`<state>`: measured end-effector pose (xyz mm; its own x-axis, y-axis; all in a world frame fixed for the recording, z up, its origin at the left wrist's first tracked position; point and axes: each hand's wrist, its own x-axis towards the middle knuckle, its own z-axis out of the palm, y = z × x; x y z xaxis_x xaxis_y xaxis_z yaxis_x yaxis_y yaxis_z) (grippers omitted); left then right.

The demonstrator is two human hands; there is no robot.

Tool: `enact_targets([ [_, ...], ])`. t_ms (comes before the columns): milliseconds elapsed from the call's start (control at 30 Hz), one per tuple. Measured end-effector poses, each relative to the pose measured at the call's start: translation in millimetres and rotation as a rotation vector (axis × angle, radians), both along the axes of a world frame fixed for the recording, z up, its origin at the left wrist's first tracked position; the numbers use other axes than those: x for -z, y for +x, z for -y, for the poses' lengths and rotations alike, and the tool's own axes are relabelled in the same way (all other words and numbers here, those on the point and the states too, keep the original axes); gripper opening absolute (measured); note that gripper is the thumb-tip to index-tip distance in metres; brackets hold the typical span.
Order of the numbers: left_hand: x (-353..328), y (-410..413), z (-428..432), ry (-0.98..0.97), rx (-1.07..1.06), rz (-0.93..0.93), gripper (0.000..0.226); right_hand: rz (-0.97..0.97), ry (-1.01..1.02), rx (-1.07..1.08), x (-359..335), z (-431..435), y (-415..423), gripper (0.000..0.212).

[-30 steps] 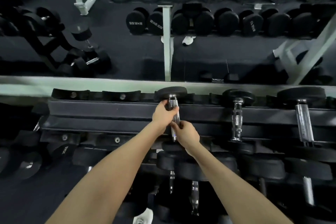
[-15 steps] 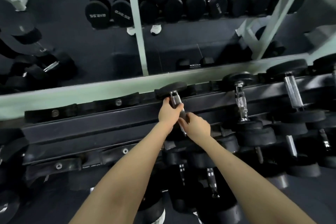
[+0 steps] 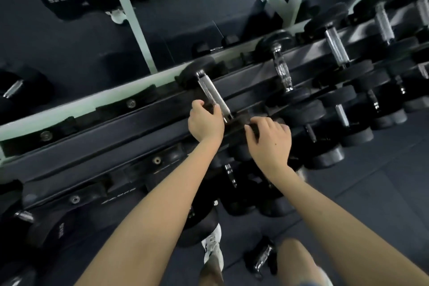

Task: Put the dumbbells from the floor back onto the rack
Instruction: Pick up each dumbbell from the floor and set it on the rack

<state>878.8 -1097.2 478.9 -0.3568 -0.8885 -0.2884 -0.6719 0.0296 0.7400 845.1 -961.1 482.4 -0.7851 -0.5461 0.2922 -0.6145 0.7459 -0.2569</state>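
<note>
The dumbbell (image 3: pixel 213 96) lay on the top shelf of the black rack (image 3: pixel 111 132). Its far end was close to the pale green ledge (image 3: pixel 69 111), and its shiny bar pointed back at the person. The right hand (image 3: pixel 270 140) had its fingers bent over the near black end of it. The left hand (image 3: pixel 204 123) sat just beside the bar with curled fingers, but I could not tell if it held the bar or the rail. Other dumbbells (image 3: pixel 282 69) sat on the rack to the right. Behind the ledge, a big mirror (image 3: pixel 69 49) showed more weights. The floor (image 3: pixel 383 193) was dark mats, and a small dumbbell (image 3: pixel 262 259) lay there near a white shoe (image 3: pixel 212 246).
</note>
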Motion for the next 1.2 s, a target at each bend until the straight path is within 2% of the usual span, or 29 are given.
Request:
enact_targets([
  [67,-1,13,-20,-0.05,0.041,-0.025,0.037,-0.003,0.005,0.003,6,-24,9,0.029],
  [300,21,60,-117,-0.145,0.325,-0.076,0.027,0.179,0.045,0.113,36,-132,47,0.017],
  [400,43,85,-174,-0.138,0.474,-0.033,0.023,0.288,0.143,0.187,55,-200,68,0.025],
  [567,88,127,-270,-0.06,0.641,0.116,0.024,0.584,0.292,0.316,96,-324,106,0.03],
  [733,144,188,-368,0.014,0.636,0.258,0.024,0.856,0.292,0.487,151,-436,166,0.028],
  [867,202,239,-434,0.117,0.613,0.336,0.022,0.977,0.293,0.498,206,-494,217,0.028],
  [1067,299,286,-475,0.219,0.582,0.441,0.023,1.22,0.174,0.634,303,-514,265,0.028],
  [1200,393,286,-475,0.261,0.594,0.471,0.023,1.339,0.05,0.737,401,-499,283,0.035],
])
